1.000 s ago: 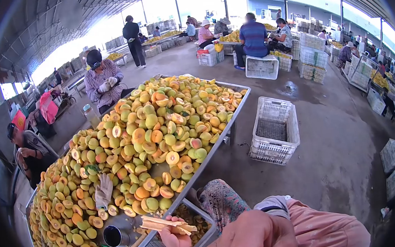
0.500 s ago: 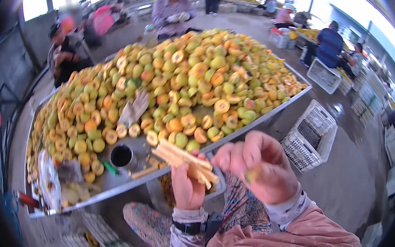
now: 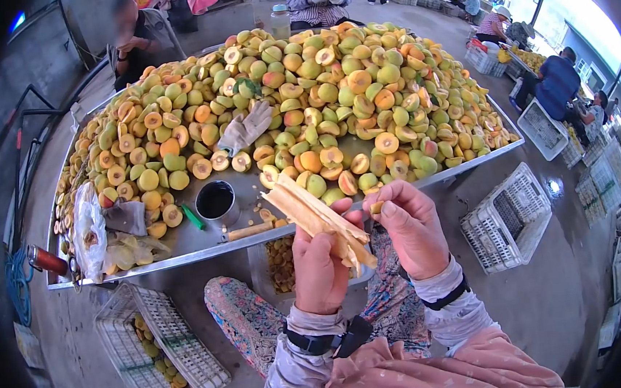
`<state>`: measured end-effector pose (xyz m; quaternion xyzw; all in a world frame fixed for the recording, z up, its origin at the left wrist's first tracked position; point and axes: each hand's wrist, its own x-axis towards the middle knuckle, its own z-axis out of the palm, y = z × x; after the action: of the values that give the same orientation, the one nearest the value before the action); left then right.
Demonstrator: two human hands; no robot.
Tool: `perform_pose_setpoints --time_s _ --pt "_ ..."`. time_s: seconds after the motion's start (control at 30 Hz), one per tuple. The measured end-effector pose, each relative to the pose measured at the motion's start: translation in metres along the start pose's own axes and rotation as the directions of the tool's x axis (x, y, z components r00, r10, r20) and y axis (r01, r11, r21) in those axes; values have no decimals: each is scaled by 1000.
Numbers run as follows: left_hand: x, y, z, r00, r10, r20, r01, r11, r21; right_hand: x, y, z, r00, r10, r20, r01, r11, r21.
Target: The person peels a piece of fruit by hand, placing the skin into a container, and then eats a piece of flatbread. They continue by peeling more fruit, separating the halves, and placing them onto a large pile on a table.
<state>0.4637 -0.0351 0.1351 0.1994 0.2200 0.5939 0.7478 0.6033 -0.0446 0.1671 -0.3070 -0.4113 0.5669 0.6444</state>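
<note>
My left hand (image 3: 319, 270) is closed around a pale tan, layered strip (image 3: 319, 215) that looks like folded flatbread, with ragged ends. Beside it, my right hand (image 3: 410, 230) pinches a small yellow-brown piece (image 3: 376, 208) between thumb and fingertips. Both hands are just in front of the near edge of a metal table (image 3: 177, 261). Beyond them is a large heap of halved yellow-green fruit (image 3: 317, 98), like peaches or apricots, some showing stone hollows. A pale work glove (image 3: 245, 128) lies against the heap.
On the table's near left are a metal cup of dark liquid (image 3: 217, 203), a green-handled tool (image 3: 193, 216), plastic bags (image 3: 89, 233) and a red-brown can (image 3: 46, 259). Crates stand on the floor at left (image 3: 159, 352) and right (image 3: 508, 218). A tub (image 3: 260, 267) sits below the table edge. Other people sit around.
The view has shifted, so the table appears farther right and higher. My right hand has turned and lowered slightly, and its small piece is now close to the layered strip's near end.
</note>
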Motion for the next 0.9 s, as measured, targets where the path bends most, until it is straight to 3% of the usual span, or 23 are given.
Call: perform_pose_setpoints --time_s 0.4,0.5,0.63,0.9 --pt "-11 -14 3 997 38 61 -43 996 79 6 15 -15 997 51 -52 -45 992 121" --pt "-15 -17 8 1000 31 5 -31 989 143 8 13 -16 997 64 -38 -57 985 160" --pt "-22 -20 7 999 16 39 -26 966 256 13 15 -15 998 52 -42 -43 980 194" --pt "-21 -33 1 973 -229 -8 223 939 262 14 23 -23 989 -37 -140 64 980 188"
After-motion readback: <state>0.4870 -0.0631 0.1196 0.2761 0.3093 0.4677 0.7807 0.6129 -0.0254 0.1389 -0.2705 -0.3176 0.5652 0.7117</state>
